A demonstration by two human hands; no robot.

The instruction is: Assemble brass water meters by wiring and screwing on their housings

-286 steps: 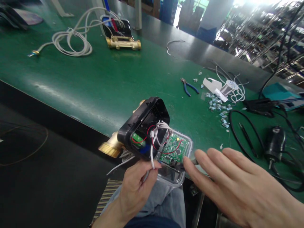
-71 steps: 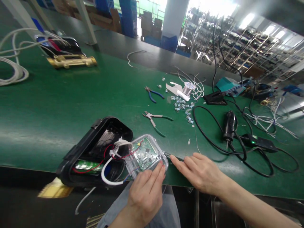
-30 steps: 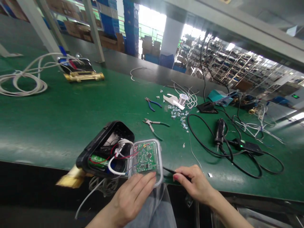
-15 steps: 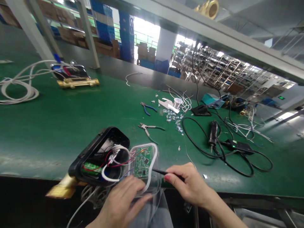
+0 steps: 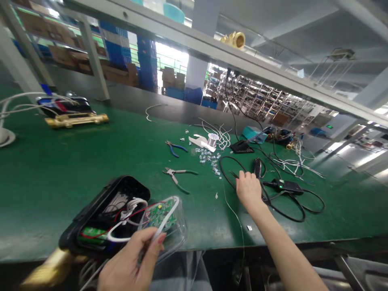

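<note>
L hand grips clear lid firmly, keeping circuit board and wires steady; R hand pinches tweezers above black cable on worktop.

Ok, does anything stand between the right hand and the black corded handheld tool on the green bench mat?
Nothing visible does: the black corded handheld tool lies just past the right hand, with no object between them.

The lid is clear glossy plastic, the housing smooth black plastic, the pipe fitting polished brass.
</note>
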